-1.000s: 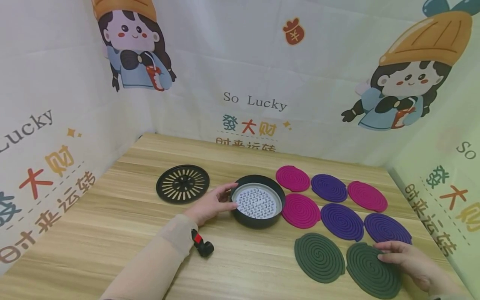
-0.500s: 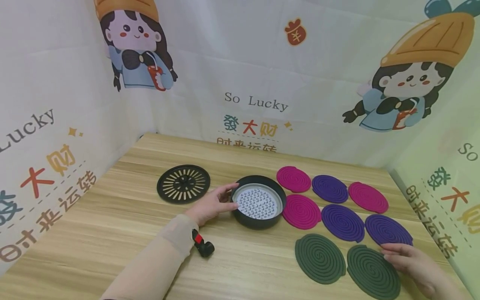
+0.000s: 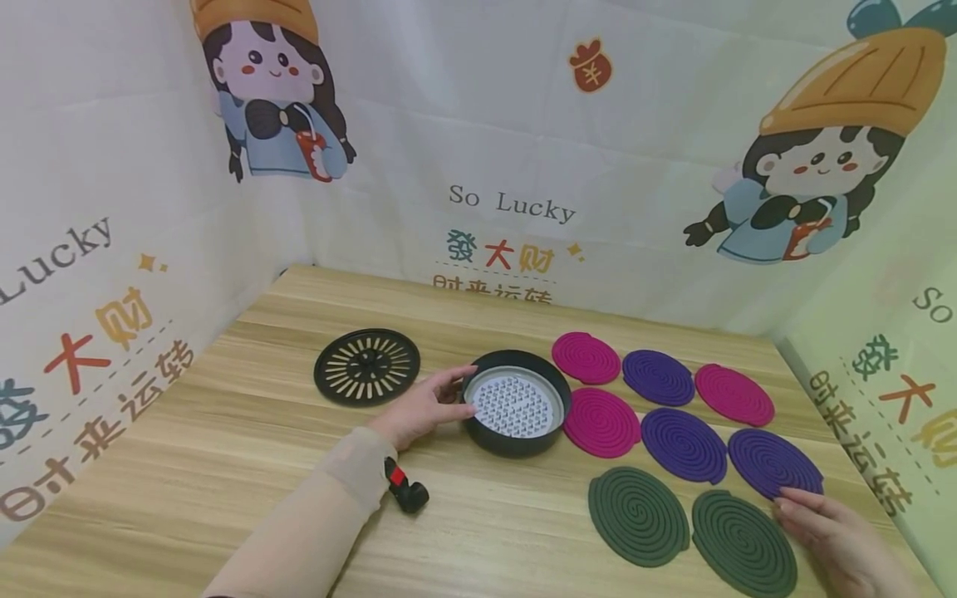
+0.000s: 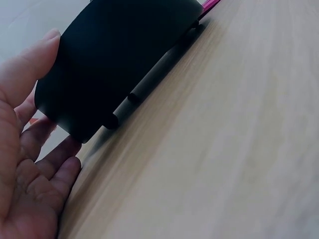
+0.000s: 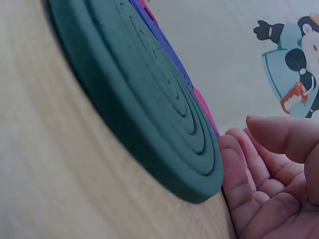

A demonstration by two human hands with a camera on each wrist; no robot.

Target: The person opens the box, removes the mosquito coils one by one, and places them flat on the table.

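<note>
My left hand (image 3: 426, 407) holds the near-left side of a round black mosquito coil holder (image 3: 516, 446) on the table. In the left wrist view its thumb lies against the dark wall (image 4: 114, 55), with the fingers around the lower edge. A pale studded mesh (image 3: 516, 403) shows inside the holder. My right hand (image 3: 841, 531) lies loosely curled beside a dark green mosquito coil (image 3: 743, 540). In the right wrist view its fingers stand right at that green coil's edge (image 5: 199, 186), pinching nothing. A second green mosquito coil (image 3: 638, 515) lies to the left.
A black slotted lid (image 3: 366, 367) lies left of the holder. Behind the green coils lie three pink mosquito coils (image 3: 601, 422) and three purple ones, flat in rows. A printed cloth (image 3: 508, 124) hangs around the wooden table (image 3: 224, 415).
My right hand has drawn back off the right green coil, moving slightly right. That coil now lies uncovered. The left hand and the holder have stayed put.
</note>
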